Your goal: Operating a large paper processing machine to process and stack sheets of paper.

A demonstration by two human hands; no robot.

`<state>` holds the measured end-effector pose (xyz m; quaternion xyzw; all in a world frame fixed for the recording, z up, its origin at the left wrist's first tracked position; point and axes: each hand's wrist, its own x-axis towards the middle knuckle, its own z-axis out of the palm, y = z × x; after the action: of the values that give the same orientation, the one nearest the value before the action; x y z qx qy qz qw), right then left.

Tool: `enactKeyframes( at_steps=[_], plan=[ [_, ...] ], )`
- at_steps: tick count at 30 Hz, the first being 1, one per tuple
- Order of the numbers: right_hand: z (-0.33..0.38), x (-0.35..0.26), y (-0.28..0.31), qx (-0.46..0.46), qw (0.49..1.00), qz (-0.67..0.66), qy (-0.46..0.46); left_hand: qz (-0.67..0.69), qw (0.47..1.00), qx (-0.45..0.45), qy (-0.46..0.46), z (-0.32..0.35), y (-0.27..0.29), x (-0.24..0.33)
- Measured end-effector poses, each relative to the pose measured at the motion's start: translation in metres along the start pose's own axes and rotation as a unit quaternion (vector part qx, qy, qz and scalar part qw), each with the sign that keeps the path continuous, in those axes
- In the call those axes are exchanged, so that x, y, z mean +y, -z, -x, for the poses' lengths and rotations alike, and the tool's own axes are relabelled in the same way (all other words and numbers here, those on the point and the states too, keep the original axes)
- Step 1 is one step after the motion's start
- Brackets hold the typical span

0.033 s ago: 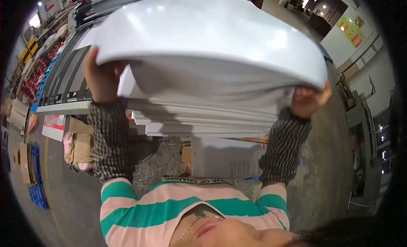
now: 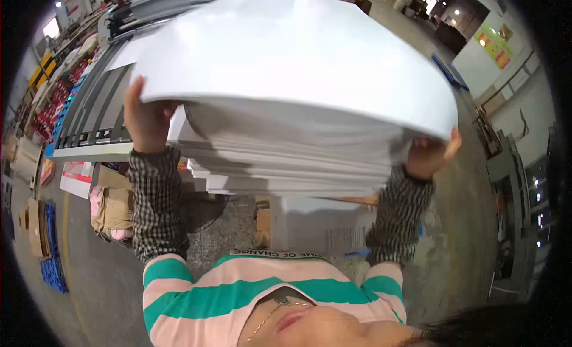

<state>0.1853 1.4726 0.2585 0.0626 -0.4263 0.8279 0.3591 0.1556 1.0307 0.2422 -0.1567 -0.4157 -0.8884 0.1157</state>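
A large, smooth white sheet (image 2: pixel 292 55) is lifted at its near side, and its near edge bows between my hands. At the left corner, my left hand (image 2: pixel 147 120) is closed on it, thumb on top and fingers underneath. Gripping the right corner, my right hand (image 2: pixel 430 155) also has its fingers tucked below. Whether they hold one sheet or several together, I cannot tell. Beneath the raised edge lies a tall stack of white sheets (image 2: pixel 298 175), its layers slightly uneven at the near side. Checked sleeve covers sit on both my forearms.
A machine with dark belts and a pale rail (image 2: pixel 89 150) stands to the left. Near my left arm is a wrapped brown bundle (image 2: pixel 113 208); a blue pallet (image 2: pixel 53 257) lies further left. Below the stack is a grey-white board (image 2: pixel 316 222). Equipment lines the right wall.
Both hands have come slightly nearer to me with the sheet's near edge. The bright glare spots on its surface have faded. My grip stays the same.
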Motion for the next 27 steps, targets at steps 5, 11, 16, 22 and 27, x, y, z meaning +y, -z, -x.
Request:
enactKeyframes(
  at_steps=[5, 11, 16, 22, 27],
  plan=[
    [-0.052, -0.048, -0.021, -0.132, 0.782, 0.606, -0.06, -0.615, 0.774, 0.033, 0.148, -0.029, -0.078, 0.041],
    [-0.041, -0.026, -0.032, -0.06, 0.928, 0.366, -0.037, -0.497, 0.865, 0.065, -0.014, -0.045, -0.078, 0.023],
    [-0.049, -0.022, -0.064, 0.137, 0.988, 0.073, 0.003, -0.044, 0.994, 0.066, -0.07, -0.066, -0.083, 0.017],
    [-0.004, -0.027, 0.011, 0.177, 0.954, 0.241, 0.038, -0.399, 0.911, 0.038, 0.095, -0.007, -0.029, 0.021],
    [0.022, -0.048, 0.028, 0.047, 0.787, 0.596, -0.152, -0.625, 0.78, 0.009, 0.001, 0.022, 0.01, 0.001]
  ],
)
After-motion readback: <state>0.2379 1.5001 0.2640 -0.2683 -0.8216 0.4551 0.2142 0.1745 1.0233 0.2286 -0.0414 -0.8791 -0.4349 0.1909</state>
